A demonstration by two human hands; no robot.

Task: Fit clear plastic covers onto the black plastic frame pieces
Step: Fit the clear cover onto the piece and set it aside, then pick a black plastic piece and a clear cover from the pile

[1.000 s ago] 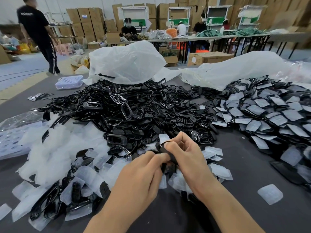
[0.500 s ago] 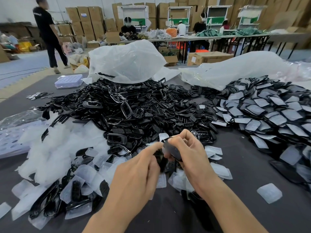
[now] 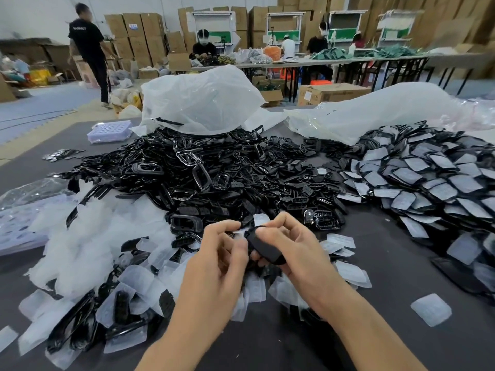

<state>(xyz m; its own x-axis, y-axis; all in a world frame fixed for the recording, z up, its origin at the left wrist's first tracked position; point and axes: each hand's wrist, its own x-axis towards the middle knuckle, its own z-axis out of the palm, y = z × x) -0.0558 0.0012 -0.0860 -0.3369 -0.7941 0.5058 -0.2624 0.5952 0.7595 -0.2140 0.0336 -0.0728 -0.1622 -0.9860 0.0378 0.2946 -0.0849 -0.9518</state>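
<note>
Black plastic frame piece (image 3: 263, 250): mid-fit, far from done.
Right hand (image 3: 294, 250) grips it, left hand (image 3: 214, 263) pinches its end. Pile of covered black pieces (image 3: 428, 183) right of hands; bigger heap of bare black frames (image 3: 227, 170) beyond, loose clear plastic covers (image 3: 80, 236) left.

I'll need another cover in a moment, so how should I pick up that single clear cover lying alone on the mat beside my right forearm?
Probably from above with the right hand, once it lets go of the black frame piece. The clear cover lies flat and alone on the mat, so pinch across its two opposite edges, or slide a fingertip under one rounded corner.
</note>
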